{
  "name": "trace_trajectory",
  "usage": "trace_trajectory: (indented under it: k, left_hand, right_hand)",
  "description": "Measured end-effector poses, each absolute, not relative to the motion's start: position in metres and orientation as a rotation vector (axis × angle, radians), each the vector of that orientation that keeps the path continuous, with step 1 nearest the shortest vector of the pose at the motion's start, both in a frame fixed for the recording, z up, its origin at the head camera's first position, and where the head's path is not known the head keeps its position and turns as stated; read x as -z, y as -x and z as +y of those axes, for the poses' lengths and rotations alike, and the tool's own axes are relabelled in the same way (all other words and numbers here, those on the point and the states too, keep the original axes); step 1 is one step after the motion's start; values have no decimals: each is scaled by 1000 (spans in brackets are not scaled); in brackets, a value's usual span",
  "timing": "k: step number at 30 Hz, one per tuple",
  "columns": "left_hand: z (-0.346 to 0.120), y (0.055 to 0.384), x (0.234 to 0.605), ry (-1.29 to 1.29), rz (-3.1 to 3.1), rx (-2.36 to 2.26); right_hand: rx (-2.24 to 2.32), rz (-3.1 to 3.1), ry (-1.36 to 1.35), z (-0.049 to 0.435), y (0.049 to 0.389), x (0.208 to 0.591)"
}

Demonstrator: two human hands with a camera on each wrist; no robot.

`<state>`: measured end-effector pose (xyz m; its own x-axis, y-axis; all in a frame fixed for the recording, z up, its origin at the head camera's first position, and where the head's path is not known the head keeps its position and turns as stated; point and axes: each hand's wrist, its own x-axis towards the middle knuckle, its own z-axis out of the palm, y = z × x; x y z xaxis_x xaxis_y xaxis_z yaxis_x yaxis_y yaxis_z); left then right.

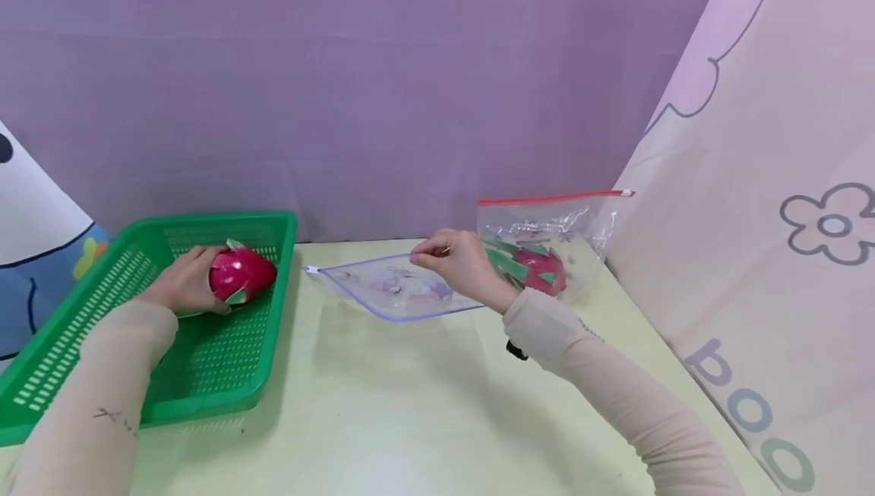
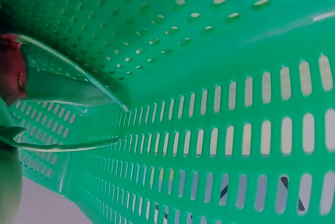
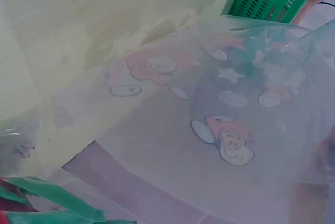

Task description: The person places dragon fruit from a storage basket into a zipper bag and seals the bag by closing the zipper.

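Observation:
My left hand (image 1: pixel 184 283) grips a pink-red dragon fruit (image 1: pixel 239 274) with green leaf tips, inside the green basket (image 1: pixel 270 359). In the left wrist view, parts of the fruit's green leaves (image 2: pixel 65 88) show at the left edge. With thumb and fingers, my right hand (image 1: pixel 468 268) pinches the purple-edged rim of a clear zip bag (image 1: pixel 393 283), whose mouth gapes above the table. The right wrist view shows the bag's cartoon prints (image 3: pixel 230 143) close up, and most of that hand is out of sight there.
Behind my right hand, a clear bag with a red zip (image 1: pixel 554 198) stands against the purple backdrop and holds another dragon fruit (image 1: pixel 543 270). A pale table (image 1: pixel 383 412) lies under everything. A printed cloth wall (image 1: pixel 772 314) borders the right side.

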<state>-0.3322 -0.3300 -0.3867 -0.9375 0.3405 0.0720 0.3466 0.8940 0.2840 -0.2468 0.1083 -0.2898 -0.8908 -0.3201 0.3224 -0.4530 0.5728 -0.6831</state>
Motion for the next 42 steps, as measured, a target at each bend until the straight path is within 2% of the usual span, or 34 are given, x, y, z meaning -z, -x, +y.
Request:
trace_trajectory:
  k: [24,42]
  left_hand:
    - [-324,324,369,512,-3037,416]
    - [-294,293,323,404,-2944,435]
  right_hand:
    - [-1310,-2661,-608,112,246,287]
    - [-1313,-2624,-555,118,250,293]
